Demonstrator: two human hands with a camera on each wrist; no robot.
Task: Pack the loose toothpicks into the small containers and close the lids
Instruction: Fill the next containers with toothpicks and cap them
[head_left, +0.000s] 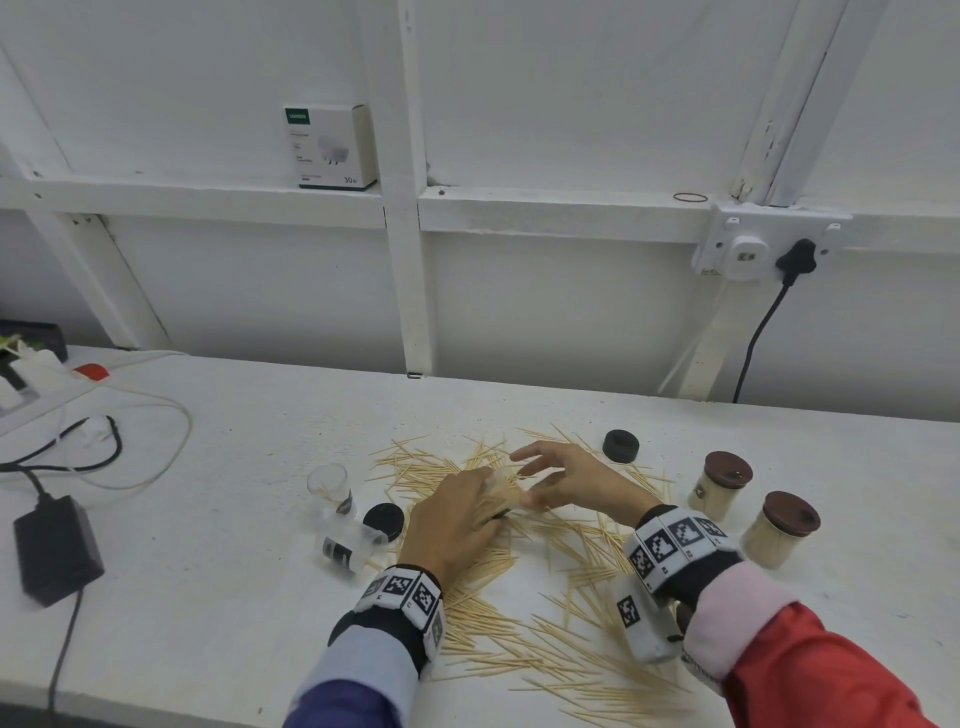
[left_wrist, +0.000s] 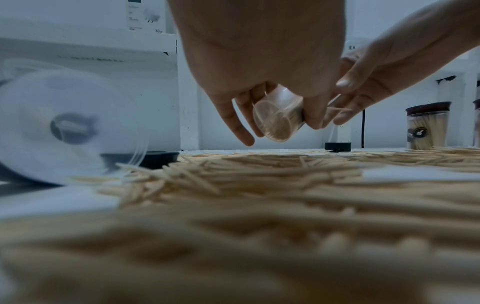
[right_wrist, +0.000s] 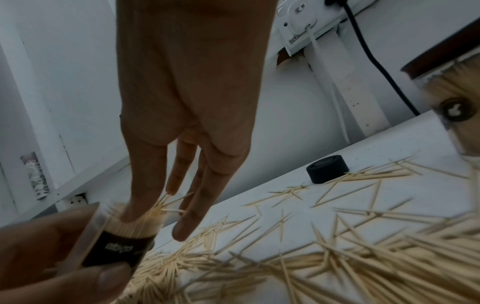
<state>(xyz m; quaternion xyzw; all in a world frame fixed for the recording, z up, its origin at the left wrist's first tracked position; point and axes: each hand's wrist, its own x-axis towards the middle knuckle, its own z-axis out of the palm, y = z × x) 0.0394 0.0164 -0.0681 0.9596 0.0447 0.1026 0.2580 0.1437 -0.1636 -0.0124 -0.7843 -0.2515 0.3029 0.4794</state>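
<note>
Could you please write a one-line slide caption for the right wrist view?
Left hand grips a clear container while right hand fingers press toothpicks into its mouth.

From my head camera the light is even, cool and diffuse; shadows under the hands are faint, with no glare on the white table (head_left: 218, 519). The wide lens bends the wall beams toward the edges. My left wrist view is dimmer and bluish: the toothpicks (left_wrist: 233, 246) nearest the lens dissolve into soft blur, as does a clear container (left_wrist: 64, 127) at left. My right wrist view is tilted and grainy, the right hand (right_wrist: 192, 102) shadowed, with foreground toothpicks smeared.
</note>
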